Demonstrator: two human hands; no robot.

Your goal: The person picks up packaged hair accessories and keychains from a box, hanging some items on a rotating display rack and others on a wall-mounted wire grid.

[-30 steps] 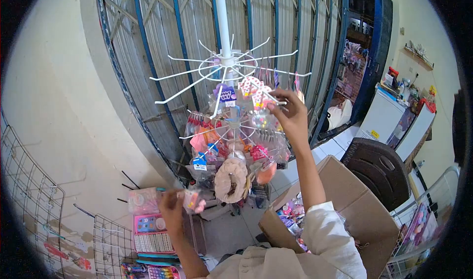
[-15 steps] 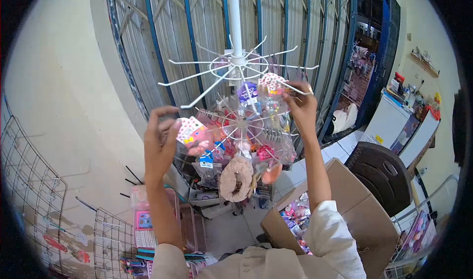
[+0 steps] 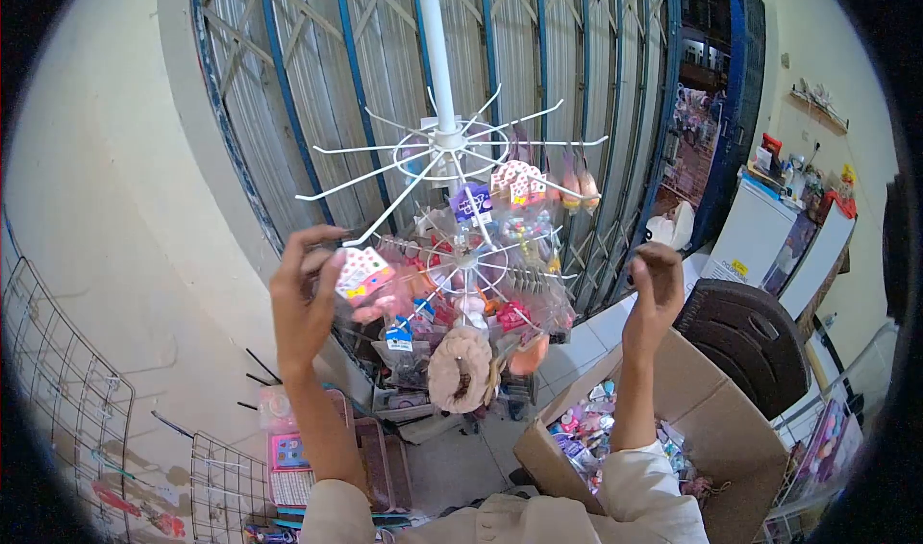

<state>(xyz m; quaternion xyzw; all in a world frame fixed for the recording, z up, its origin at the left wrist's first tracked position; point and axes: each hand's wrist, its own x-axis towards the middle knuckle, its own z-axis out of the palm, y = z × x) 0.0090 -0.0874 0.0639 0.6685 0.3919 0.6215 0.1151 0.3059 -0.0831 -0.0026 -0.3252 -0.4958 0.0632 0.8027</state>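
My left hand [image 3: 306, 299] pinches a small packet [image 3: 365, 275] with a pink-dotted card and pink contents, close to the tip of a front hook on a white hanging rack [image 3: 448, 140]. A similar dotted packet [image 3: 520, 183] hangs from a hook on the right, beside a purple-carded packet [image 3: 472, 204]. To the right of the rack is my right hand [image 3: 656, 294], apart from it, with fingers loosely curved and nothing visible in them. Below, a beige fluffy scrunchie [image 3: 461, 369] hangs on the lower tier among several accessories.
An open cardboard box [image 3: 716, 400] of packaged goods stands at lower right, near a dark plastic chair [image 3: 740, 333]. Wire grids [image 3: 72, 381] lean at the left wall. Plastic baskets [image 3: 380, 462] sit on the floor. A folding metal gate [image 3: 519, 54] stands behind the rack.
My right hand has left the dotted packet on the right hook and moved right and down. My left hand still holds its packet near the hook tip. The rack appears slightly turned.
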